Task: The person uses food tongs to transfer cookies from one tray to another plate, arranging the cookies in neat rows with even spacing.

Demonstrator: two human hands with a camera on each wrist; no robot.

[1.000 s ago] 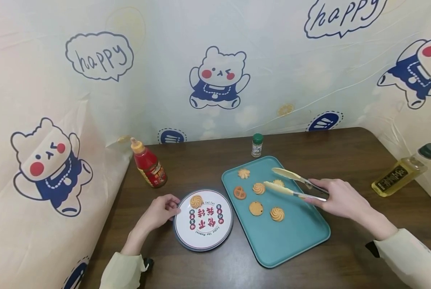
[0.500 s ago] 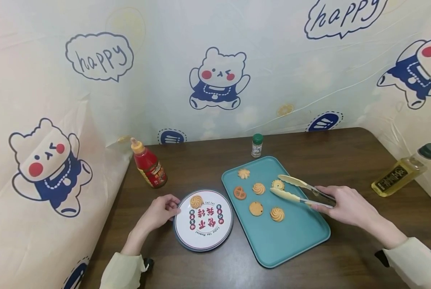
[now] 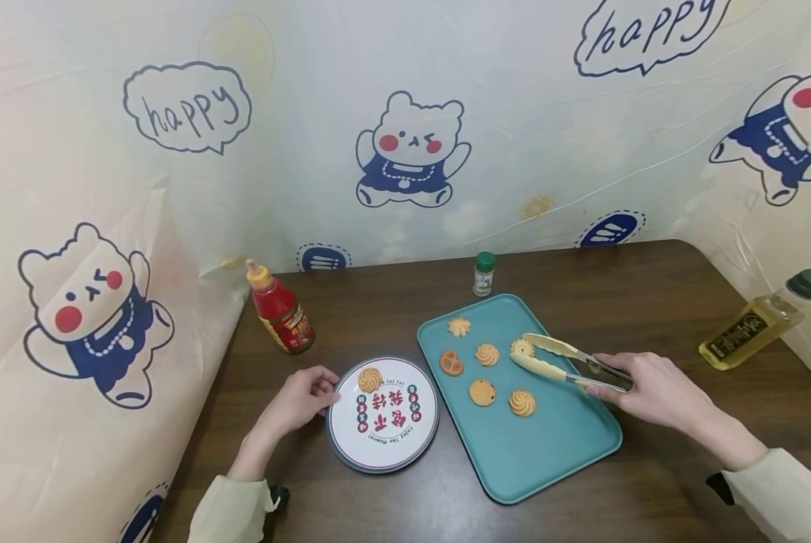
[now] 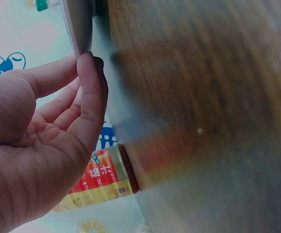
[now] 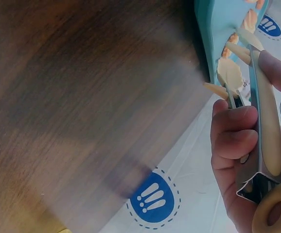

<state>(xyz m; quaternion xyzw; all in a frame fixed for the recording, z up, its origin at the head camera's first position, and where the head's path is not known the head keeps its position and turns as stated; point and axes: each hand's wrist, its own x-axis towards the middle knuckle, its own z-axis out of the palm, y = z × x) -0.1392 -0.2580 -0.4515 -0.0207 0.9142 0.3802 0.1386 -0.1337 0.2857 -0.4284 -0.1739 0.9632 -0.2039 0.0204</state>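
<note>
My right hand (image 3: 656, 388) grips a pair of tongs (image 3: 575, 347) with metal arms and cream tips. Between those tips, on the teal tray (image 3: 548, 452), lies a small ring-shaped cookie (image 3: 522, 348); both tips are close to its sides. In the left wrist view, my left hand (image 4: 43, 126) pinches the edge of a plate (image 4: 78, 24) between thumb and fingers. From the head view this is a white plate (image 3: 385, 445) with red and blue lettering and a dark rim. One swirl cookie (image 3: 370, 379) rests near its far edge.
Several cookies lie on the tray's left half, among them a pretzel-shaped one (image 3: 451, 363). A red sauce bottle (image 3: 283, 313) stands behind the plate, a green-capped shaker (image 3: 483, 273) behind the tray. At the right is an oil bottle (image 3: 751, 328).
The tongs have moved right and slightly toward me, and their tips have drawn in around the ring-shaped cookie. My left hand and the plate have stayed put.
</note>
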